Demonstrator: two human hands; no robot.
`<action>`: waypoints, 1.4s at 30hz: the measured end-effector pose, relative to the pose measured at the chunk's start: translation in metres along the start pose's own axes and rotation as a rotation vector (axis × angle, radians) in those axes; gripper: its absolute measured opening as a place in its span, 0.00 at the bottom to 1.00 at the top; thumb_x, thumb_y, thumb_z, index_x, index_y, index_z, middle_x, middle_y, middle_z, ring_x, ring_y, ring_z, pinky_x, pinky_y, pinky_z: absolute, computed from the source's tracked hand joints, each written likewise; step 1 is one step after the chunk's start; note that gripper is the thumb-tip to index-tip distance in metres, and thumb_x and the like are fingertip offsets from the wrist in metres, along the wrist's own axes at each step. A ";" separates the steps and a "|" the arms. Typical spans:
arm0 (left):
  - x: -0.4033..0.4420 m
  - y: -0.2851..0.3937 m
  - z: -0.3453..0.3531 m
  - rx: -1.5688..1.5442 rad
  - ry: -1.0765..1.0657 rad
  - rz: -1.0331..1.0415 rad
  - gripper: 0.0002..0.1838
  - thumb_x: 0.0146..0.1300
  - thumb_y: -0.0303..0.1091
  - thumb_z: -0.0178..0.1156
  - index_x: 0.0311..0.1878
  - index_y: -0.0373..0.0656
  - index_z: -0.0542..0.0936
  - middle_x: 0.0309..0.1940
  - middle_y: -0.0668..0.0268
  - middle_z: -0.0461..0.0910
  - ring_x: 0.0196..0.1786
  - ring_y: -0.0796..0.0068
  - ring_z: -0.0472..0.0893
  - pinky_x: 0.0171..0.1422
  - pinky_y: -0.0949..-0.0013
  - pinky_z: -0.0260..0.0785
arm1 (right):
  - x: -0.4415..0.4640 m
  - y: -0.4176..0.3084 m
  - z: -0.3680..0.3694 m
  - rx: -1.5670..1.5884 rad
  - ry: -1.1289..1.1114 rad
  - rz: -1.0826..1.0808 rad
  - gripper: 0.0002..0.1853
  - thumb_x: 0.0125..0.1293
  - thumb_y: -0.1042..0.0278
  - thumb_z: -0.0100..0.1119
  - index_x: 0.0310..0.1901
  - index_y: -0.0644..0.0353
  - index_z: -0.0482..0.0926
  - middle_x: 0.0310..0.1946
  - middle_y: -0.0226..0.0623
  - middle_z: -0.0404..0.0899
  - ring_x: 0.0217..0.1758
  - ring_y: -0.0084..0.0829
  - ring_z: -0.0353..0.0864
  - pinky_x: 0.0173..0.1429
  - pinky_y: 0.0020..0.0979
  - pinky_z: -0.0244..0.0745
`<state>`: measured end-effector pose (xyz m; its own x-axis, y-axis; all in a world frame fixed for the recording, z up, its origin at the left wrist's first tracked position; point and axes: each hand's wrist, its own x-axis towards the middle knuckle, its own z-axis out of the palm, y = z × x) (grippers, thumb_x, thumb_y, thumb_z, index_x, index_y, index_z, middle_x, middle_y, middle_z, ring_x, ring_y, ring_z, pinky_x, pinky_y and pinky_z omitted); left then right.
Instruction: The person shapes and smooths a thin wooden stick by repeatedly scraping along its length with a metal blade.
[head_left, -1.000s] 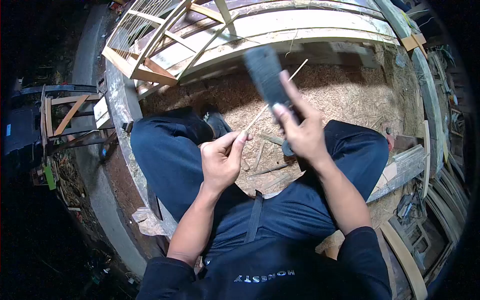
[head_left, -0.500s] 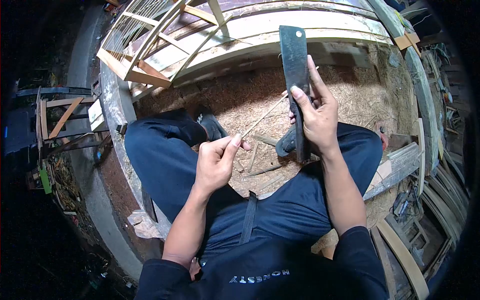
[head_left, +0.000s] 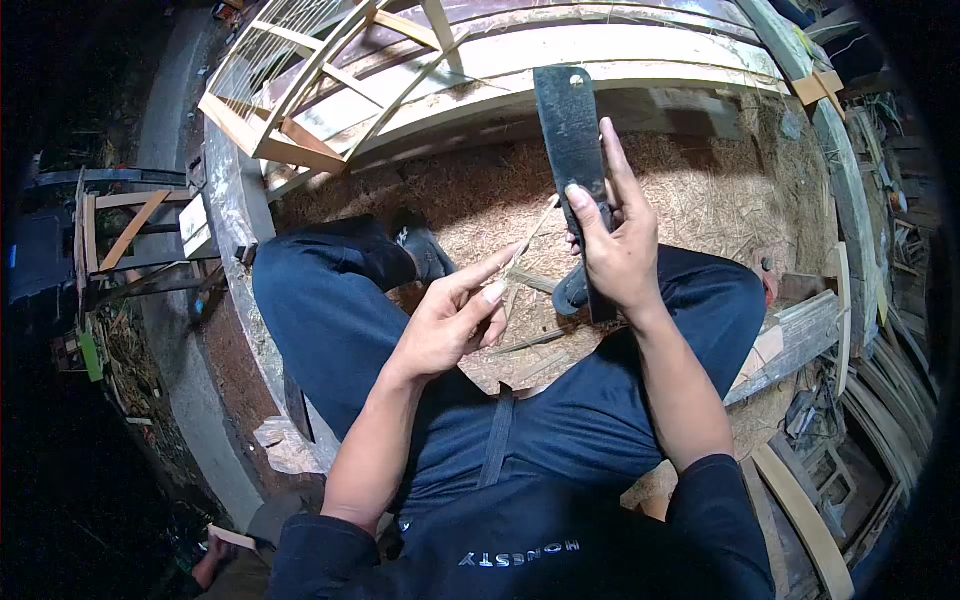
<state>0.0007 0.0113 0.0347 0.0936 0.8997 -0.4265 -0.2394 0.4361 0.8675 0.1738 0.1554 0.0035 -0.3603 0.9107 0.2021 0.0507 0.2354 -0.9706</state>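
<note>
My right hand point(head_left: 622, 245) is wrapped round a dark cleaver point(head_left: 570, 130) with a broad blade and a hole near its tip. The blade points up and away from me, with the thumb lying on its face. In my left hand point(head_left: 450, 318) is a thin pale wooden strip point(head_left: 537, 228), held loosely between thumb and index finger. Its far end reaches close to the blade's edge; whether it touches is hard to tell. A fine curl of shaving hangs by the index fingertip.
A curved wooden frame with thin slats point(head_left: 300, 90) rests on the pale plank point(head_left: 560, 70) ahead. Shavings and offcuts point(head_left: 530, 340) cover the ground between my feet. Timber beams point(head_left: 835, 190) flank me, curved strips point(head_left: 810, 510) lie at lower right, and another person's hand point(head_left: 212, 555) shows at lower left.
The cleaver and my right hand have shifted slightly left and down. My left hand has moved right along the strip, its pinch loosening. Another person's hand has appeared at lower left.
</note>
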 end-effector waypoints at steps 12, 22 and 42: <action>0.001 0.001 0.002 -0.188 0.104 -0.055 0.30 0.77 0.32 0.59 0.80 0.41 0.67 0.22 0.74 0.71 0.19 0.89 0.63 0.21 0.81 0.52 | -0.003 0.001 -0.002 -0.051 -0.072 0.123 0.25 0.79 0.79 0.51 0.75 0.61 0.64 0.48 0.39 0.83 0.39 0.21 0.83 0.42 0.26 0.82; 0.002 -0.005 -0.003 -0.456 0.183 -0.037 0.29 0.81 0.32 0.54 0.81 0.44 0.64 0.14 0.73 0.69 0.09 0.86 0.60 0.15 0.79 0.55 | -0.022 -0.007 0.025 -0.166 -0.205 -0.193 0.34 0.71 0.83 0.59 0.77 0.47 0.71 0.39 0.46 0.81 0.36 0.37 0.83 0.46 0.39 0.80; -0.014 -0.003 -0.011 -0.844 0.031 -0.017 0.18 0.85 0.34 0.41 0.71 0.45 0.68 0.09 0.73 0.59 0.04 0.83 0.56 0.10 0.78 0.50 | -0.053 -0.018 0.044 -0.290 -0.243 -0.329 0.33 0.64 0.78 0.62 0.71 0.37 0.80 0.39 0.38 0.67 0.30 0.33 0.74 0.31 0.35 0.78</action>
<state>-0.0101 -0.0031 0.0350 0.0804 0.8868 -0.4552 -0.8811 0.2767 0.3835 0.1505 0.0880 0.0043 -0.6051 0.6751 0.4220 0.1422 0.6132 -0.7770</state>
